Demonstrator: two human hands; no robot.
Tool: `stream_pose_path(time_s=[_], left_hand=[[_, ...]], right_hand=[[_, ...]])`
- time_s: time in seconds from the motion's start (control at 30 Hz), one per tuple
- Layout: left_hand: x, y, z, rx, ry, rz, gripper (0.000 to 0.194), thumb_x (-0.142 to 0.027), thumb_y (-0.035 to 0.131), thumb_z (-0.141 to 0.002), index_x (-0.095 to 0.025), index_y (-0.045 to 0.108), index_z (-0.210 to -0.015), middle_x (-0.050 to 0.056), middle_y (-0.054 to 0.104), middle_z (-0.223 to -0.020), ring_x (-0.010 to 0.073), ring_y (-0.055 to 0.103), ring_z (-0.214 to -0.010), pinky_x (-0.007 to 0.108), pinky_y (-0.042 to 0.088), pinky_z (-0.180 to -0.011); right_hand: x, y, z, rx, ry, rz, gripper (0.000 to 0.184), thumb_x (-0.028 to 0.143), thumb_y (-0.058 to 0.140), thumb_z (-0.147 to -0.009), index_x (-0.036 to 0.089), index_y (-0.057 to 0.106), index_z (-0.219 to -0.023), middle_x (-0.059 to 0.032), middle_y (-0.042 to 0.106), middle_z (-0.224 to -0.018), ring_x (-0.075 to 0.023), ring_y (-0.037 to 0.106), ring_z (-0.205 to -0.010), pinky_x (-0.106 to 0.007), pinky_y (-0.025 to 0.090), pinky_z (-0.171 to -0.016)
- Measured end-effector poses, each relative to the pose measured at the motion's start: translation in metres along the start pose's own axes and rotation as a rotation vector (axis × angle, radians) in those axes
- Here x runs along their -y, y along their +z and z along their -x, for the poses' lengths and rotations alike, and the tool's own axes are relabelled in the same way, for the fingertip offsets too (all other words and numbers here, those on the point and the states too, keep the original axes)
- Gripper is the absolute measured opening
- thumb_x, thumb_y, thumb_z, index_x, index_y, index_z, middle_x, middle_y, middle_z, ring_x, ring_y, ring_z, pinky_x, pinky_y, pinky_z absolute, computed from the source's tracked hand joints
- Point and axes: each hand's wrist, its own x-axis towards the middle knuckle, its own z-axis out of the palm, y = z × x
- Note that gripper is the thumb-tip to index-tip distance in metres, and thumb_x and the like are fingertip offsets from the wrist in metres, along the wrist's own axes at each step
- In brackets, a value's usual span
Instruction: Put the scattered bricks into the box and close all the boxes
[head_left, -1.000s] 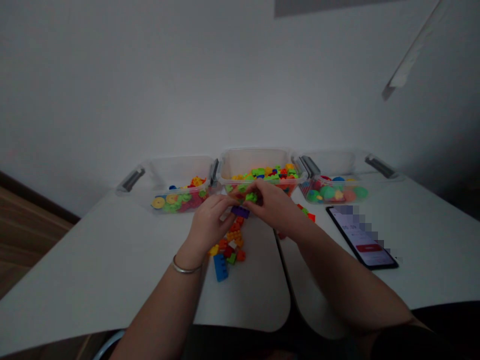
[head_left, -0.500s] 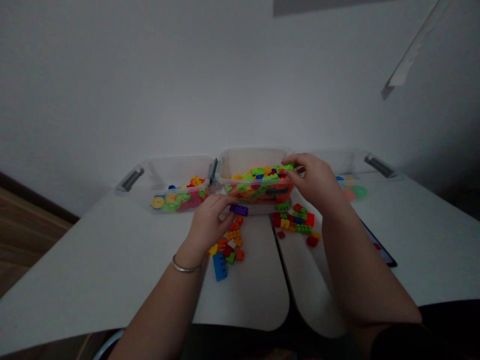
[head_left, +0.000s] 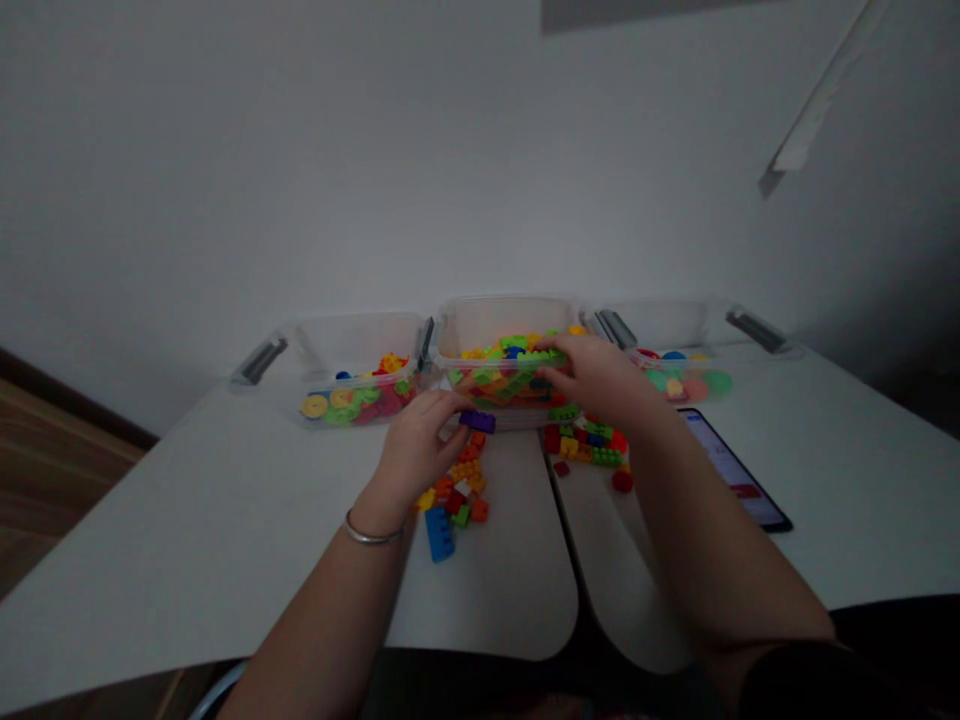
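A white wall [head_left: 480,150] fills the far half of the view, and a strip of wood floor [head_left: 52,450] shows at the far left. Below the wall, two white tables with rounded corners meet at a dark seam. The left table [head_left: 187,530] and the right table [head_left: 847,520] together carry everything in view.

Three clear plastic bins with gray latch handles stand in a row along the far edge. The left bin [head_left: 360,350] holds colorful bricks and yellow discs. The middle bin [head_left: 506,325] is heaped with green, orange, red and blue toy bricks. The right bin [head_left: 667,322] holds round pastel pieces, mostly green and pink. A smartphone [head_left: 731,470] lies screen up on the right table, near the right bin.

The person's two bare forearms reach in from the near edge. The right hand [head_left: 592,380] is over the middle bin, its fingers [head_left: 551,362] bent down among the bricks; whether they grip anything cannot be told. The left hand [head_left: 412,450] sits just in front of that bin, its curled fingers [head_left: 442,402] at a purple brick [head_left: 478,421]; whether they grasp it cannot be told.

A scattered pile of bricks [head_left: 454,490] lies below the left hand, with a blue brick [head_left: 439,533] at its near end. A second pile [head_left: 581,448] lies below the right hand. A thin metal bracelet [head_left: 373,532] circles the left wrist.
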Motion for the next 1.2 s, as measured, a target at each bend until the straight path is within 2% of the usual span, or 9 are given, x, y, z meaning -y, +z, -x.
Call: stream_pose_path(time_s=[0.17,0.4,0.53,0.67,0.87,0.93,1.03,1.13,1.2], left_hand=[[-0.003,-0.002,-0.002,0.028,-0.021,0.004,0.017,-0.016,0.054,-0.084,-0.019,0.062,-0.098,0.006,0.068,-0.094,0.0212,0.063,-0.090,0.036,0.052,-0.080],[-0.004,-0.004,-0.002,0.045,-0.037,0.005,0.017,-0.016,0.053,-0.084,-0.019,0.062,-0.098,0.005,0.068,-0.094,0.0209,0.064,-0.092,0.034,0.052,-0.081],[-0.003,-0.003,-0.002,0.033,-0.023,-0.003,0.017,-0.016,0.054,-0.084,-0.018,0.062,-0.099,0.006,0.068,-0.095,0.0214,0.064,-0.092,0.035,0.052,-0.080],[-0.002,-0.001,-0.001,0.012,-0.036,-0.013,0.016,-0.016,0.054,-0.085,-0.018,0.062,-0.099,0.006,0.068,-0.095,0.0213,0.064,-0.091,0.035,0.052,-0.081],[-0.001,0.000,-0.002,-0.033,-0.077,-0.010,0.017,-0.015,0.056,-0.083,-0.019,0.061,-0.098,0.005,0.067,-0.091,0.0202,0.064,-0.087,0.033,0.052,-0.078],[-0.001,0.000,-0.003,-0.036,-0.092,-0.011,0.017,-0.015,0.056,-0.081,-0.019,0.060,-0.097,0.004,0.066,-0.089,0.0197,0.063,-0.085,0.032,0.052,-0.076],[-0.002,0.000,-0.003,-0.034,-0.104,-0.017,0.019,-0.014,0.057,-0.079,-0.019,0.060,-0.097,0.003,0.064,-0.086,0.0194,0.062,-0.083,0.032,0.051,-0.074],[-0.003,0.000,-0.003,-0.032,-0.123,-0.011,0.018,-0.015,0.059,-0.078,-0.020,0.059,-0.095,0.002,0.063,-0.084,0.0185,0.061,-0.081,0.030,0.050,-0.071],[-0.004,-0.001,-0.004,-0.033,-0.138,-0.009,0.017,-0.015,0.061,-0.076,-0.020,0.059,-0.092,0.001,0.061,-0.081,0.0177,0.061,-0.078,0.029,0.048,-0.068]], right_hand=[[0.008,0.008,0.001,-0.050,-0.054,0.047,0.031,0.023,0.052,-0.088,0.010,0.065,-0.114,-0.0174,0.069,-0.113,-0.0291,0.063,-0.104,-0.042,0.048,-0.090],[0.017,0.010,0.004,-0.104,-0.076,0.075,0.037,0.024,0.055,-0.086,0.013,0.060,-0.122,-0.0162,0.068,-0.117,-0.0291,0.064,-0.104,-0.042,0.048,-0.088],[0.016,0.008,0.005,-0.104,-0.070,-0.003,0.039,0.025,0.055,-0.087,0.009,0.059,-0.122,-0.0182,0.067,-0.118,-0.0304,0.062,-0.108,-0.044,0.047,-0.092],[0.015,0.004,0.005,-0.189,-0.090,-0.071,0.039,0.022,0.055,-0.087,0.008,0.059,-0.123,-0.0182,0.065,-0.122,-0.0299,0.060,-0.113,-0.044,0.044,-0.099],[0.031,-0.007,0.011,-0.304,-0.197,-0.289,0.028,0.021,0.054,-0.087,0.017,0.063,-0.114,-0.0120,0.068,-0.117,-0.0257,0.060,-0.112,-0.043,0.043,-0.100],[0.041,-0.008,0.013,-0.269,-0.231,-0.382,0.025,0.022,0.054,-0.088,0.018,0.063,-0.111,-0.0103,0.069,-0.114,-0.0235,0.061,-0.110,-0.040,0.045,-0.097],[0.054,-0.004,0.016,-0.127,-0.277,-0.484,0.024,0.021,0.054,-0.090,0.018,0.063,-0.112,-0.0088,0.069,-0.112,-0.0200,0.062,-0.106,-0.036,0.047,-0.093],[0.061,0.006,0.017,0.002,-0.315,-0.480,0.024,0.019,0.056,-0.088,0.019,0.062,-0.111,-0.0084,0.067,-0.115,-0.0197,0.060,-0.109,-0.037,0.046,-0.096],[0.063,0.012,0.016,0.036,-0.319,-0.438,0.020,0.018,0.059,-0.086,0.019,0.062,-0.106,-0.0088,0.068,-0.113,-0.0209,0.060,-0.108,-0.039,0.046,-0.096]])
